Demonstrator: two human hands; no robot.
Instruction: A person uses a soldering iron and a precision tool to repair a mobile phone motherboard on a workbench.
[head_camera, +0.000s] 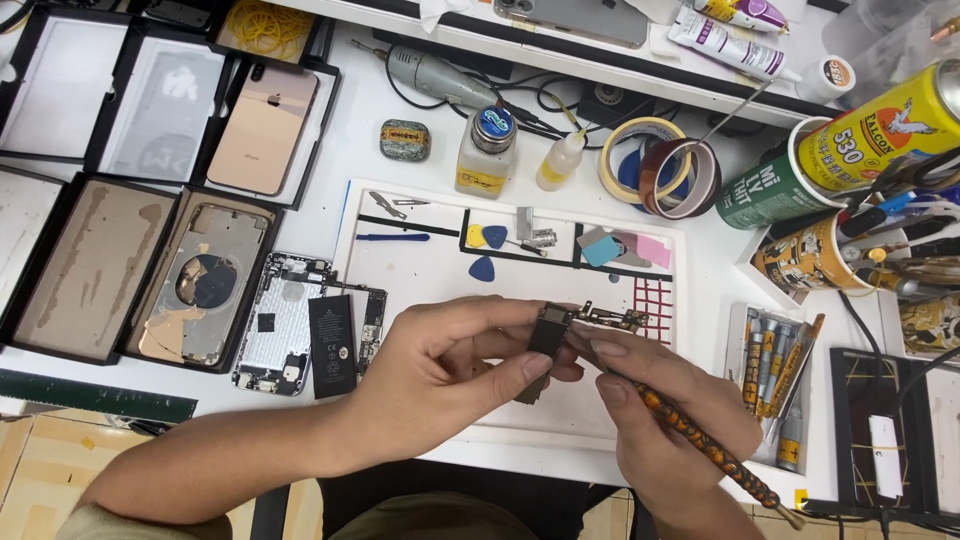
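- A small dark circuit board (556, 335) is held up over the near part of a white work mat (420, 260), about in the middle of the scene.
- The left hand (440, 375) is closed on the board: the thumb is pressed against its near face and the fingers are curled round its far side, so the board sits at the fingertips rather than in the palm.
- The right hand (665, 410) is closed round a thin tool with a mottled orange and black handle (700, 440); the handle runs out to the near right past the wrist.
- The tool's tip is brought in beside the right edge of the board, where a narrow strip of brass-coloured parts (615, 318) sticks out to the right.
- Whether the tip touches the board cannot be told, since it is hidden behind the right fingers.
- The lower end of the board is covered by the left thumb, and the parts on its surface are too small to make out.
- To the left of the hands, an opened phone (275, 335) with a black battery (331, 345) lies on the table just off the mat.
- Further left, a phone back shell (205, 285) lies in a black tray.
- To the right, a tray of tools (775, 370) is set, partly covered by the right hand.
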